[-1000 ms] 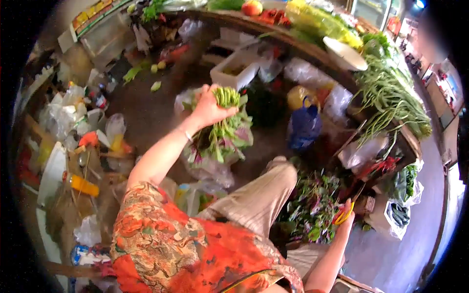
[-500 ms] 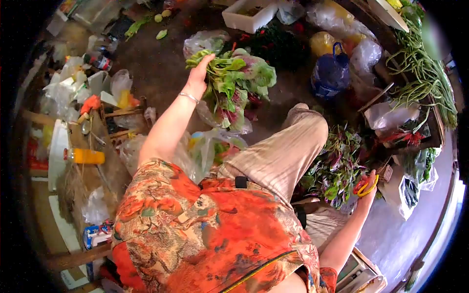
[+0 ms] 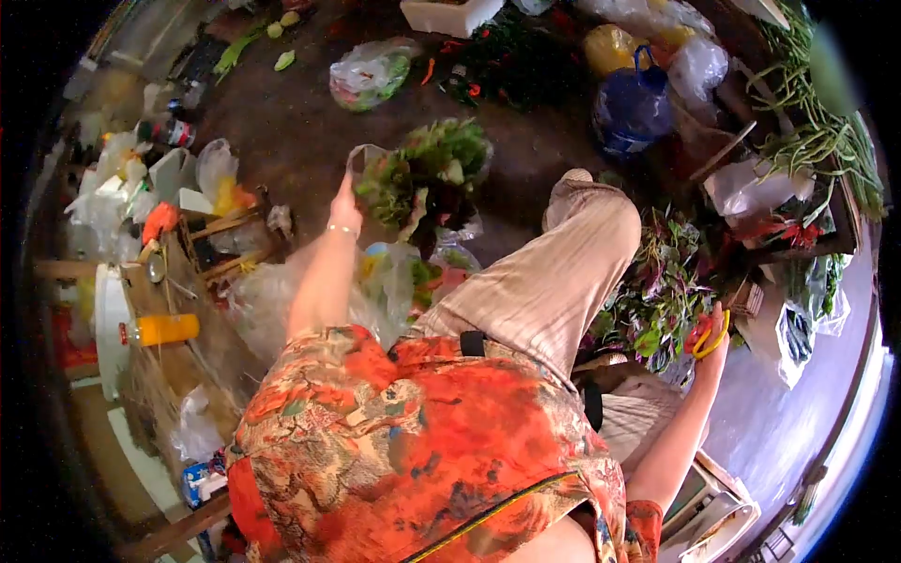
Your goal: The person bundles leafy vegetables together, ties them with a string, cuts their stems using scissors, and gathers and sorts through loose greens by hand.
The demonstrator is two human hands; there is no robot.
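1 leafy bunch (image 3: 427, 174) is seen ahead of the left hand (image 3: 344, 202), over the dark floor, blurred. Left hand is turned edge-on, fingers extended along the bunch's near side; whether leaves are gripped or only touched cannot be told. Arm is stretched well forward, probably so the leaves are held clear of the lap. By the right hand (image 3: 710, 368), 1 yellow-handled tool (image 3: 723, 333), likely scissors, is held, fingers curled round the handle, well apart from the bunch, presumably so the leaves are not snagged. Purple-green leafy pile (image 3: 662, 291) is set between trouser leg (image 3: 535, 281) and right hand, likely for easy reach. Clear bag (image 3: 392, 286) is placed beside the left forearm, apparently handy too
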